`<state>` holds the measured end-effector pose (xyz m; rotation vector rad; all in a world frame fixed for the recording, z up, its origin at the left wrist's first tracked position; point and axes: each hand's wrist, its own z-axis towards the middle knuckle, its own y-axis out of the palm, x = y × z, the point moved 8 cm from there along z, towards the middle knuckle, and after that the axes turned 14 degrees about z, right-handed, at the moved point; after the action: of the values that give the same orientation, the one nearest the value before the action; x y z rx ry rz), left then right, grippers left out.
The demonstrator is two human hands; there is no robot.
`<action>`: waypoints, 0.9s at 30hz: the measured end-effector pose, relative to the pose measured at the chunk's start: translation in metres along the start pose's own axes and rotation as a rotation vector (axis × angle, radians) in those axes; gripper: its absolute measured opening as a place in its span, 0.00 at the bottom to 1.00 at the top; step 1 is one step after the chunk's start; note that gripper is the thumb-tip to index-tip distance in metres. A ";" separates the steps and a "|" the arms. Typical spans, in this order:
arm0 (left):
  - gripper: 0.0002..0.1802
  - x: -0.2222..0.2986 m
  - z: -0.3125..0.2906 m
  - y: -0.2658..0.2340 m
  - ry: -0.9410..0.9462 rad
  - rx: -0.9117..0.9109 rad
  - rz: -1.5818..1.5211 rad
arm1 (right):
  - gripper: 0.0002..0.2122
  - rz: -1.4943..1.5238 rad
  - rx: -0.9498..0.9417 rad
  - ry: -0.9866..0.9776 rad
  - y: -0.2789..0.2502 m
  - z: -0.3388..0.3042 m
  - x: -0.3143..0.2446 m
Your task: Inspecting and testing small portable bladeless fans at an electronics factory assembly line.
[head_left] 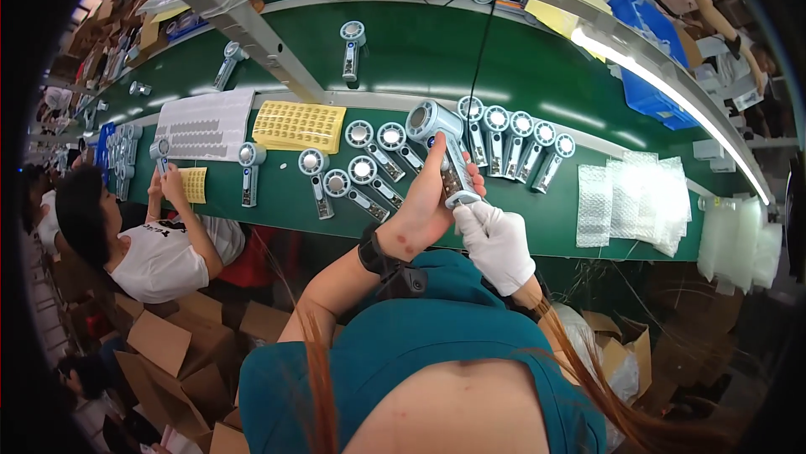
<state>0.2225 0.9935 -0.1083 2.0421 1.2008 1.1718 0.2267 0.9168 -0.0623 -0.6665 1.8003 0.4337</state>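
My bare left hand (428, 206) is wrapped round the handle of a light blue handheld fan (435, 120). The fan is tilted, its round head up and to the left, and inner parts show through the handle. At the lower end of that handle, my right hand (497, 246), in a white glove, is closed in a pinch; what lies between its fingertips is hidden. Left of the held fan, several similar fans (363, 170) lie on the green bench. A row of more fans (520, 126) lies to its right.
Bubble-wrap bags (642, 202) lie at the bench's right end. Yellow (298, 125) and white (206, 124) sticker sheets are at the left. A co-worker (155, 236) sits there, holding another fan. Behind runs a green belt (403, 51) under a metal frame; a black cable (483, 34) hangs down.
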 end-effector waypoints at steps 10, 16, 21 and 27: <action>0.29 0.007 0.013 0.029 0.533 0.164 0.404 | 0.14 0.388 0.141 0.173 -0.042 -0.004 0.006; 0.33 0.008 0.016 0.044 0.572 0.053 0.439 | 0.14 0.436 0.125 0.107 -0.045 -0.004 0.004; 0.34 0.009 0.022 0.051 0.508 -0.061 0.598 | 0.14 0.515 0.098 0.100 -0.035 -0.002 0.003; 0.24 0.023 0.009 0.067 0.558 -0.114 0.716 | 0.13 0.577 0.074 0.010 -0.035 0.000 0.005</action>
<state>0.2658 0.9806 -0.0525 2.1878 0.5642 2.1953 0.2474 0.8884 -0.0657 -0.0835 1.9946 0.7406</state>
